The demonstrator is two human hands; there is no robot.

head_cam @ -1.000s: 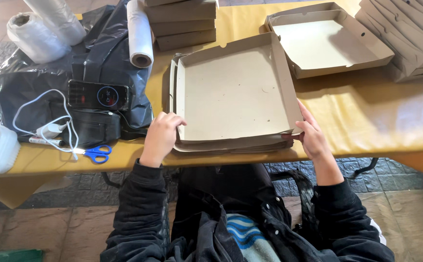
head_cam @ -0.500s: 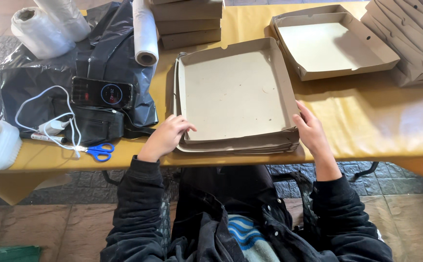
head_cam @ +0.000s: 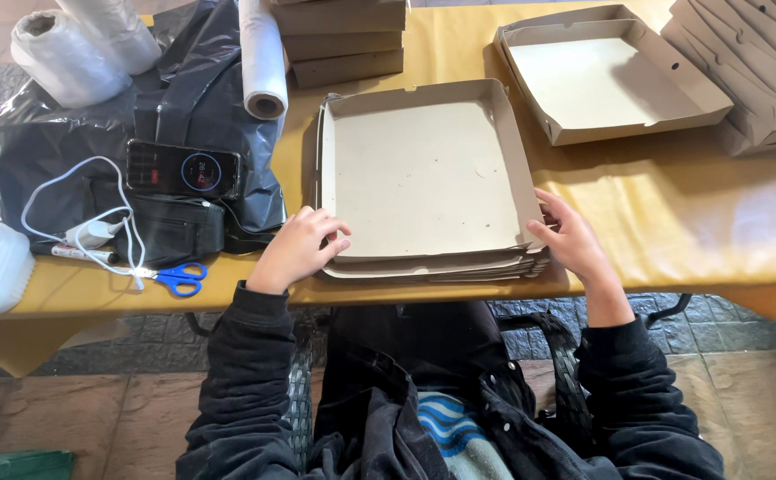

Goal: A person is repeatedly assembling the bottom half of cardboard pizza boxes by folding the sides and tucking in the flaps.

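Both hands have slid a little since the earlier frames: the left hand (head_cam: 299,251) now lies with its fingers curled over the near left corner of the cardboard tray (head_cam: 423,178), while the right hand (head_cam: 574,242) has come down to the near right corner, fingers spread against the edge. Neither hand is clenched; each presses loosely on the tray's rim rather than gripping it whole.

The tray is a shallow, nearly square box of plain brown cardboard with low upright walls and a matt, slightly fibrous floor. It opens upward, and its sides run roughly parallel to the table's near edge, turned only slightly. It sits on top of a stack of flat cardboard blanks (head_cam: 441,267) at the near edge of the yellow table (head_cam: 672,222), directly in front of the person.

A second open box (head_cam: 606,80) lies farther right, beside a slanted pile of folded boxes (head_cam: 752,53). To the left lie a black plastic bag (head_cam: 59,142), a phone (head_cam: 183,169), a roll of clear film (head_cam: 261,58), a white cable (head_cam: 76,222) and blue-handled scissors (head_cam: 179,278).
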